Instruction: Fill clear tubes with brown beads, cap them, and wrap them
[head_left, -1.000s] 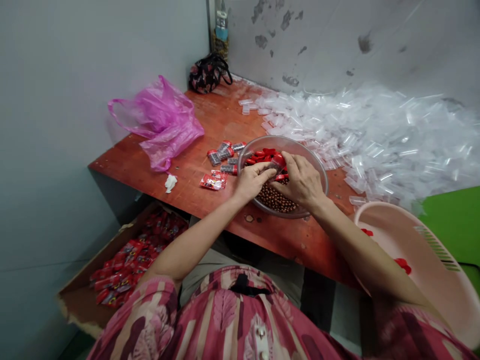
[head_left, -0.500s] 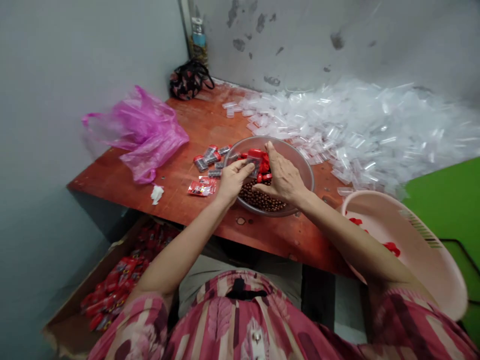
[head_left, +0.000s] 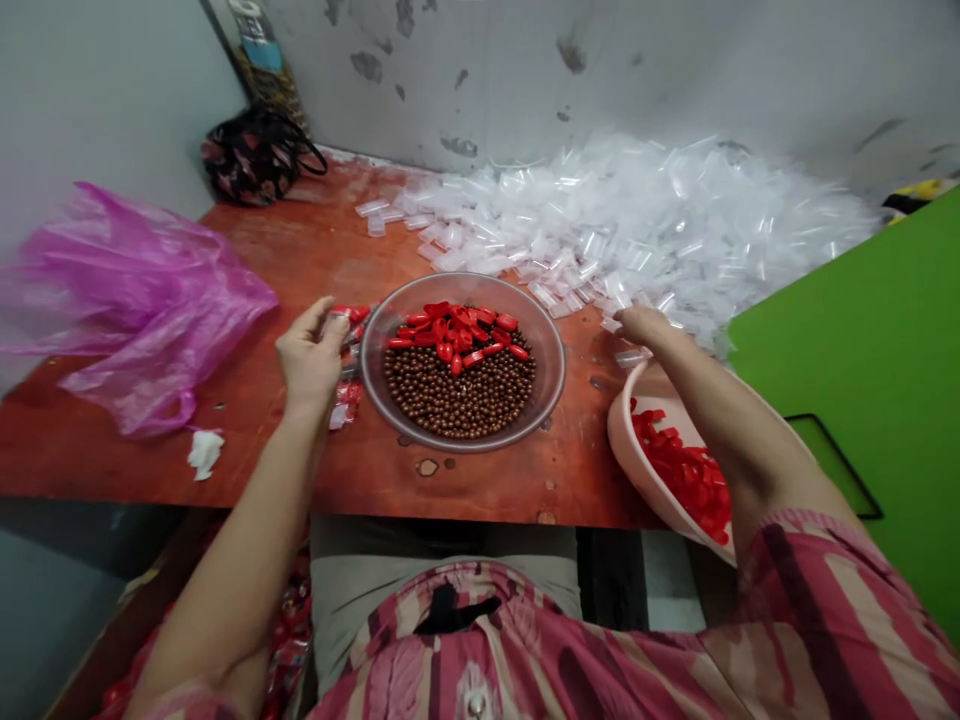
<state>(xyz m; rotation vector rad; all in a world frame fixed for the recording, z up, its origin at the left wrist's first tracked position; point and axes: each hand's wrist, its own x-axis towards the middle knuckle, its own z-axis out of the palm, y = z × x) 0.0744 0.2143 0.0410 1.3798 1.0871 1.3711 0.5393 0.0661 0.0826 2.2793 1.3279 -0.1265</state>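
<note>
My left hand point(head_left: 309, 352) is left of the bowl, fingers curled at a small red-capped container point(head_left: 349, 313) beside others like it. My right hand point(head_left: 643, 328) reaches to the near edge of a heap of clear plastic cases point(head_left: 555, 235), its fingers pinched on one clear case, mostly hidden. Between my hands stands a round translucent bowl point(head_left: 553, 385). Brown chocolate-like balls point(head_left: 457, 400) fill its near part, and red plastic caps point(head_left: 450, 335) lie on them at the back. A red printed packet point(head_left: 346, 402) lies by my left wrist.
A pink plastic bag point(head_left: 157, 310) and crumpled white tissue point(head_left: 205, 453) lie on the left of the red-brown table point(head_left: 480, 490). A pale pink basin point(head_left: 622, 430) with red caps stands right, near a green panel point(head_left: 862, 370). A dark patterned pouch point(head_left: 251, 160) sits back left.
My hands have parted from over the bowl: the left went to the filled containers, the right to the clear cases. The view has shifted right.
</note>
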